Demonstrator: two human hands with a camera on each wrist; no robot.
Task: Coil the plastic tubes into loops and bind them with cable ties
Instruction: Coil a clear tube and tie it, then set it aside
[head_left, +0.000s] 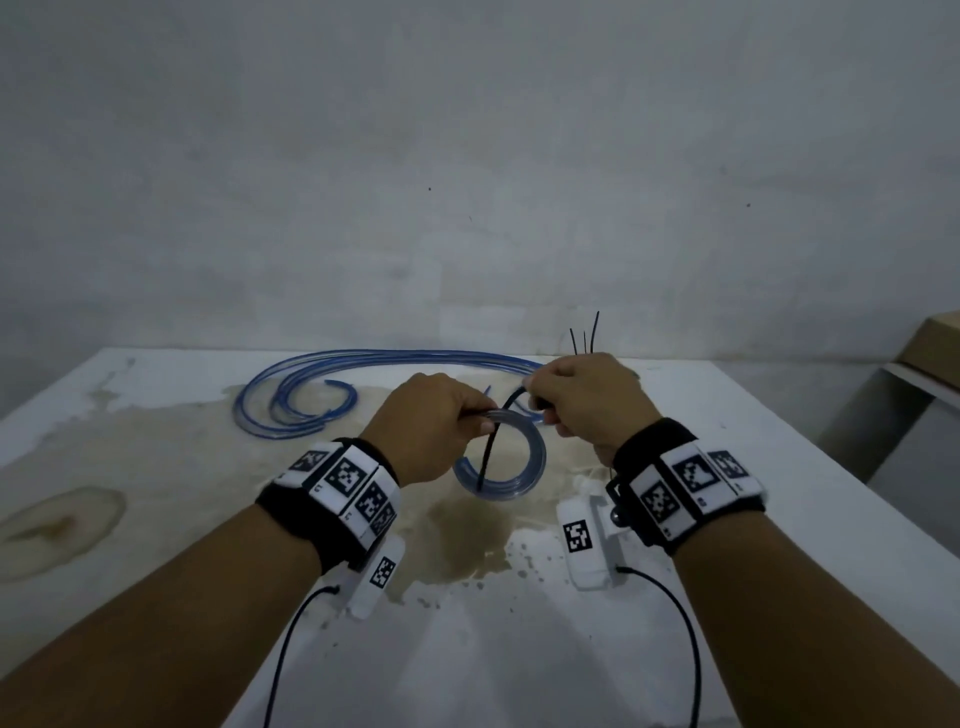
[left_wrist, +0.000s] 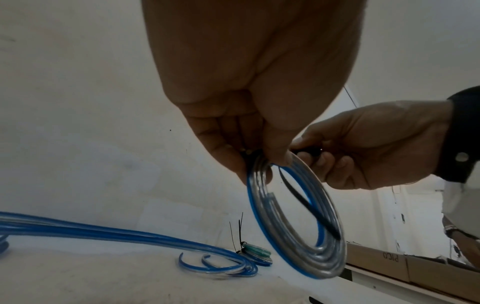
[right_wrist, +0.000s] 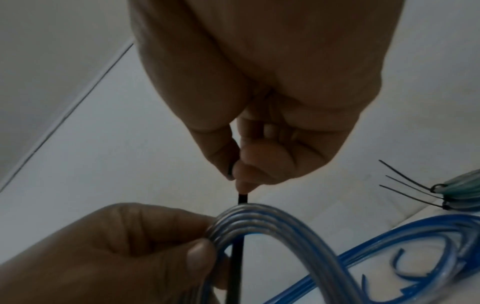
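Note:
My left hand (head_left: 480, 415) pinches the top of a coil of clear, blue-striped tube (head_left: 537, 457) held upright above the white table (head_left: 156, 519). A black cable tie (head_left: 493, 441) runs down through the coil's opening. My right hand (head_left: 540, 410) pinches the tie's upper end just right of the coil. The right wrist view shows the tie (right_wrist: 242, 199) leaving the right hand (right_wrist: 237, 172) and passing behind the coil's strands (right_wrist: 259, 222), which the left hand (right_wrist: 202, 236) clamps. In the left wrist view the tie (left_wrist: 306, 203) crosses the coil (left_wrist: 298, 246).
Long loose blue tubes (head_left: 322, 374) curve across the far left of the stained table. Bound coils with upright black tie tails (left_wrist: 255, 254) lie at the back, behind my right hand. A cardboard box (head_left: 935, 348) stands off the table's right side. A wall rises close behind.

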